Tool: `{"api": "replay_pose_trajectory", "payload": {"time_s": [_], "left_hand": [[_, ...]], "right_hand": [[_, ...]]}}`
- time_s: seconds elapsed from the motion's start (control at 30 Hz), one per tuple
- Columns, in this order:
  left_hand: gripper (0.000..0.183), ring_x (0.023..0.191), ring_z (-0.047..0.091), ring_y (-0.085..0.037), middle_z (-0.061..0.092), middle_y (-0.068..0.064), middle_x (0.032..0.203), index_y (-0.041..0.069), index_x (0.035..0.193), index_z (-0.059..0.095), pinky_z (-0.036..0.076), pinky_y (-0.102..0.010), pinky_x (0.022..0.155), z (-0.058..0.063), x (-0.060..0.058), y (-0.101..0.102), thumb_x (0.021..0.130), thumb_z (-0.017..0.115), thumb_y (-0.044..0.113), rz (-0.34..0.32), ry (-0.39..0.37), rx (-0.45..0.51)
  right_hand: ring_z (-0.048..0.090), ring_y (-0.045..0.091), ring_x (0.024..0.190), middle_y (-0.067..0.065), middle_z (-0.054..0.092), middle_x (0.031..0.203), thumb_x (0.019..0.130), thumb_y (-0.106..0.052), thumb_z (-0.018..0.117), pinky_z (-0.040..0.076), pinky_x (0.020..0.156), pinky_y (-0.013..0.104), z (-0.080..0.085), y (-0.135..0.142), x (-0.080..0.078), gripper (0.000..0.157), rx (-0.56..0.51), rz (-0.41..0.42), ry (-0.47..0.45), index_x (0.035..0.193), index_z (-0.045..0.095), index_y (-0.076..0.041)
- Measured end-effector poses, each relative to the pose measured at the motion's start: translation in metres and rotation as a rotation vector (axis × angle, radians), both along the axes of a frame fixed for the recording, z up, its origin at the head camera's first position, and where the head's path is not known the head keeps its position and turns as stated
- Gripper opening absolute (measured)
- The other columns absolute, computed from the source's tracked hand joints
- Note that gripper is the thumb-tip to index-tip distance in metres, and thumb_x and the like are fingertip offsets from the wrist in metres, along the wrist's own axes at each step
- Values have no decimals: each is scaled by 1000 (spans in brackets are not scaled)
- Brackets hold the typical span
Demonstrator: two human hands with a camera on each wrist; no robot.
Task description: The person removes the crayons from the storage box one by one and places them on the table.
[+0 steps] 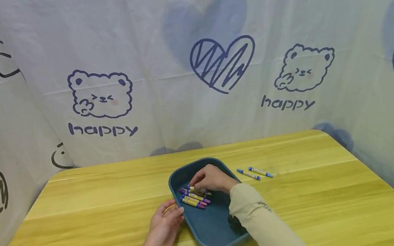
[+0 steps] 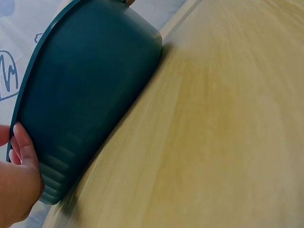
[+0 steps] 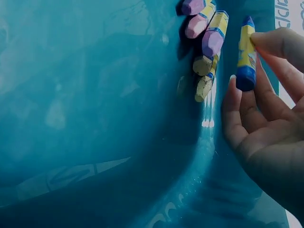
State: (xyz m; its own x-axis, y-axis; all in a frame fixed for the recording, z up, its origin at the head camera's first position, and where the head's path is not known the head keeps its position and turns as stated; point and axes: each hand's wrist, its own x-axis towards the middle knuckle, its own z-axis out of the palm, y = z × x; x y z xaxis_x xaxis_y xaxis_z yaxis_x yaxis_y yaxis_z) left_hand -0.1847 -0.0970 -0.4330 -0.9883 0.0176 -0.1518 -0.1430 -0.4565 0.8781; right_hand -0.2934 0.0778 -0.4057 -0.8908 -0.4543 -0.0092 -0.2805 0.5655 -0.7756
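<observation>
Yellow-wrapped crayon (image 3: 246, 57), blue tip and blue end, pinched in the right hand (image 3: 270, 102), fingers clamped on it; it's over the tray's far-left part, just beside the other crayons. Head view mostly hides it behind the hand. Row of crayons (image 1: 193, 201) lies along the tray's left side: yellow paper sleeves, blue bands, faceted lilac, pink and ochre ends; they overlap, exact count hard to make out. Tray (image 1: 211, 224): dark teal, smooth, rounded corners, glossy inside; near-right corner covered by the right sleeve (image 1: 267, 220), dark shape beside it unclear. Left hand (image 1: 166, 225) grips the left rim, fingers partly hidden. Two blue-tipped crayons (image 1: 255, 173) on the wood-grain table (image 1: 312, 190), right of tray. Creased white curtain (image 1: 158, 59) behind, bear and heart prints, edges cut off.
</observation>
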Motion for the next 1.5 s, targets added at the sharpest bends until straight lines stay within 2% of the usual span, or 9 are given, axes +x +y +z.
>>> {"api": "replay_pose_trajectory", "payload": {"time_s": [0.3,0.47,0.6,0.77,0.9,1.03,1.23,1.43,1.5], "left_hand": [[30,75,55,-8,54,-1,89,-4,118,41,49,-21,72,0,0,0,90,51,-10,4,-2,-3],[32,76,55,-10,54,-2,90,-5,119,39,49,-21,73,0,0,0,90,52,-9,-5,-4,-9],[34,77,55,-10,53,-3,92,-5,120,39,49,-22,74,-1,0,-1,90,54,-8,-10,-1,-6],[34,78,54,-9,53,-5,94,-4,120,39,49,-22,75,-3,0,-1,89,53,-8,-13,0,-4],[35,78,55,-9,54,-5,95,-5,121,40,49,-22,75,-2,1,-1,89,53,-9,-7,2,2],[33,77,55,-10,54,-5,95,-4,120,41,49,-22,74,-1,1,-1,89,53,-9,2,-3,2],[32,76,55,-9,54,-4,93,-4,118,42,49,-21,73,-1,0,0,89,54,-10,5,1,4],[35,77,55,-9,54,-5,94,-5,120,41,49,-21,73,-1,0,0,88,55,-10,3,4,2],[35,77,55,-10,54,-6,94,-6,120,41,49,-21,73,-1,0,-1,88,55,-10,1,5,-1]], "right_hand": [[62,11,79,5,71,91,86,-7,70,52,73,27,2,-2,1,12,-26,-2,12,95,75,-3],[62,12,79,3,71,91,86,-10,71,52,72,28,3,0,-1,12,-44,-39,29,95,76,-5],[63,14,82,2,70,94,88,-13,69,53,74,32,5,3,-1,13,-94,-74,24,98,75,-8],[64,20,83,6,70,99,89,-13,68,53,78,42,9,6,-3,16,-218,-110,-6,102,74,-4],[63,21,82,8,70,99,88,-11,69,53,77,42,22,8,-5,18,-273,-146,-26,102,73,-2],[62,18,82,8,69,98,88,-10,69,53,79,40,40,10,-9,18,-267,-151,-20,103,72,0],[60,21,87,8,68,102,89,-11,69,51,80,38,66,21,-17,20,-215,-163,0,106,72,-1],[58,23,90,10,66,109,90,-13,66,49,74,33,89,46,-28,23,-159,-183,28,110,71,-3],[58,24,94,11,66,112,90,-14,66,49,77,34,95,55,-30,24,-143,-200,40,111,70,-4]]}}
